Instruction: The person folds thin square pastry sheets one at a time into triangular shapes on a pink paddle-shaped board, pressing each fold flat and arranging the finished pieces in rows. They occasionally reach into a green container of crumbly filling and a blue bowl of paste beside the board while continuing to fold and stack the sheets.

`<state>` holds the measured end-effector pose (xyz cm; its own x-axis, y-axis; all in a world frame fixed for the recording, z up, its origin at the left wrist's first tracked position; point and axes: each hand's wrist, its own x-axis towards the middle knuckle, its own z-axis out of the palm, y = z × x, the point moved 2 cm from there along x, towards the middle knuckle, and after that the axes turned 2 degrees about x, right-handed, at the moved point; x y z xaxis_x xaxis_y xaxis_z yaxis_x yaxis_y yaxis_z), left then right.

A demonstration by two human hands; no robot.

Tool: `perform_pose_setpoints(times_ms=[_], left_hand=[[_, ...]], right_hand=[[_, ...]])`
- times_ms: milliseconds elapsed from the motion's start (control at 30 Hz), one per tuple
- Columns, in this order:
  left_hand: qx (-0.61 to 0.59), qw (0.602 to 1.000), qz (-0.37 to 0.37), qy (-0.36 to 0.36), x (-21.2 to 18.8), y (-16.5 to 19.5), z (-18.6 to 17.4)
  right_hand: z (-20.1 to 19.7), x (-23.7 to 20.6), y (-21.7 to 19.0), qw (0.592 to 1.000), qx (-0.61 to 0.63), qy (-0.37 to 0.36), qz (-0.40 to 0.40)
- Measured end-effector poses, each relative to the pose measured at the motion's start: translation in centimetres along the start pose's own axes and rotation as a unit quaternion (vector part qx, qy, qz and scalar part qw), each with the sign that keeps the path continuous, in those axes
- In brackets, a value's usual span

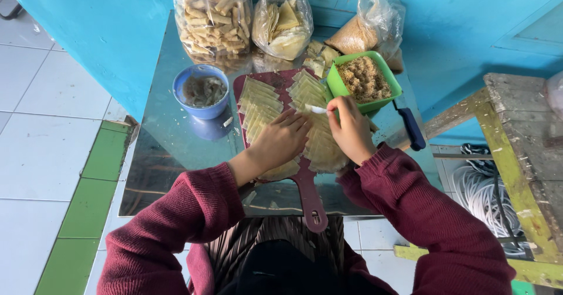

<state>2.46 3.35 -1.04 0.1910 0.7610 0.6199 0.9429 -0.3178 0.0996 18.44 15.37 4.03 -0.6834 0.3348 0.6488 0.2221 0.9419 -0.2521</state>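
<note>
A dark red cutting board [309,196] lies on a shiny metal table [170,148], covered with rows of pale yellow pastry wrappers [261,98]. My left hand [280,140] rests flat on the wrappers in the middle of the board. My right hand [350,126] holds a small white spoon [315,109] over the wrappers, just below a green tub of brown crumbly filling [363,79]. Both sleeves are maroon.
A blue bowl of greyish paste [202,91] stands left of the board. Three plastic bags [214,14] of rolled snacks, wrappers and filling line the back by the blue wall. A blue-handled knife [411,128] lies at the right. A worn wooden bench [516,131] stands further right.
</note>
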Motion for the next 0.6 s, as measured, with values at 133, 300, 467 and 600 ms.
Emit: perform_pose_setpoints(times_ms=[133,300,467,600], left_hand=[[0.025,1.000,0.014,-0.001,-0.17,0.08,-0.08],[0.016,1.000,0.005,0.019,-0.08,0.26,-0.23],[0.014,1.000,0.005,0.010,0.00,0.31,-0.41],[0.005,1.000,0.004,-0.004,0.02,0.13,-0.56]], right_hand=[[-0.12,0.18,-0.18,0.999,-0.020,-0.012,0.027],[-0.23,-0.05,-0.01,0.981,-0.167,-0.097,-0.027],[-0.01,-0.33,-0.08,0.929,-0.318,-0.129,-0.138],[0.50,-0.75,-0.18,0.881,-0.414,-0.153,-0.173]])
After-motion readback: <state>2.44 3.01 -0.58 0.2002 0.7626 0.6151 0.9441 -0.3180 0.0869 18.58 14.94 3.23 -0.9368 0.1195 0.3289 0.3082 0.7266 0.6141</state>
